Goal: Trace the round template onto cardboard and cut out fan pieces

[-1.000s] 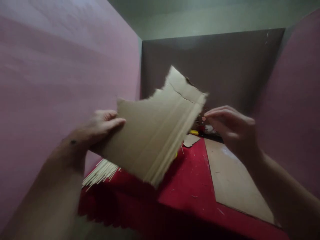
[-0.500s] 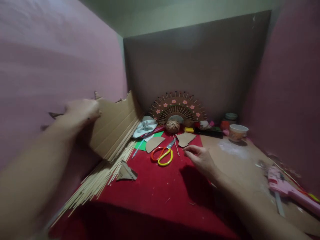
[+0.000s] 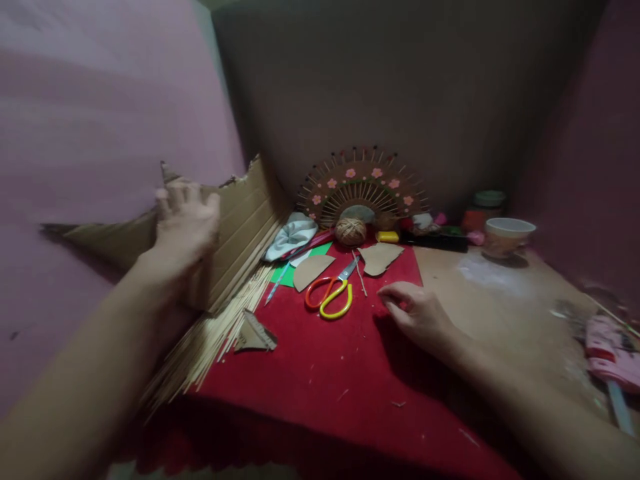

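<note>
My left hand [image 3: 186, 223] lies against a torn sheet of brown cardboard [image 3: 245, 213] that leans on the pink wall at the left, fingers spread along its top edge. My right hand [image 3: 417, 312] rests low over the red cloth [image 3: 325, 360], fingers curled loosely, with nothing visible in them. Orange and yellow scissors [image 3: 330, 297] lie just left of that hand. Two cut cardboard pieces [image 3: 380, 258] lie behind the scissors. A bundle of thin wooden sticks [image 3: 210, 340] lies along the wall under the cardboard sheet.
A fan made of sticks with pink flowers [image 3: 363, 190] stands at the back, a twine ball [image 3: 350, 231] before it. A small cup [image 3: 507, 235] and a jar [image 3: 487, 200] sit at back right. A pink glue gun [image 3: 610, 350] lies at the right. A cardboard scrap [image 3: 255, 333] lies near the sticks.
The left hand carried the cardboard sheet from the middle over to the left wall and set it leaning there. The right hand dropped down to the red cloth.
</note>
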The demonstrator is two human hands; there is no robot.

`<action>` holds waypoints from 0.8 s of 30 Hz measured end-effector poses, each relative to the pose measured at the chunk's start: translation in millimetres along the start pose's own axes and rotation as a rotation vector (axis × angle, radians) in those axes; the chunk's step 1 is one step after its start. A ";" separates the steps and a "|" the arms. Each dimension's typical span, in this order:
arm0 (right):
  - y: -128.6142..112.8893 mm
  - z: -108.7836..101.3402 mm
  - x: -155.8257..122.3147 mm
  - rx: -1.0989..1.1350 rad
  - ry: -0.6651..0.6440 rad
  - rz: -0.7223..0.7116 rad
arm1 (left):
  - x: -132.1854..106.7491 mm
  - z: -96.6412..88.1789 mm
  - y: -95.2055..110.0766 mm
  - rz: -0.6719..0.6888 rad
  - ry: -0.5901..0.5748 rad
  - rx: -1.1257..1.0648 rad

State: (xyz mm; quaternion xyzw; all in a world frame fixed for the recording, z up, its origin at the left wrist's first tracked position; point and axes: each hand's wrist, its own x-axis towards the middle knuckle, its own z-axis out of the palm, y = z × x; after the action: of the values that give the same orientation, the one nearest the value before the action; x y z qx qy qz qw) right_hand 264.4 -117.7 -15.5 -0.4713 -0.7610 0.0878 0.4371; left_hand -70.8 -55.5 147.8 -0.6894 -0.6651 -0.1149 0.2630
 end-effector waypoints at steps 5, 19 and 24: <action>-0.6 -1.7 -2.3 -0.056 -0.042 -0.083 | -32.9 17.0 8.0 0.433 -0.603 -0.135; 1.4 0.5 -1.7 0.128 -0.063 0.104 | -120.7 4.7 30.0 0.457 -0.788 -0.385; 4.0 0.2 3.0 0.245 -0.035 0.218 | -140.5 -19.9 31.1 0.337 -1.047 -0.367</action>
State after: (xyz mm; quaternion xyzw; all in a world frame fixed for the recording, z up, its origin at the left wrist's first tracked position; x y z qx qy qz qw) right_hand 266.3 -113.1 -16.0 -0.4927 -0.6964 0.2349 0.4658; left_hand -49.0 -185.4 86.5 -0.7851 -0.5568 0.1716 -0.2100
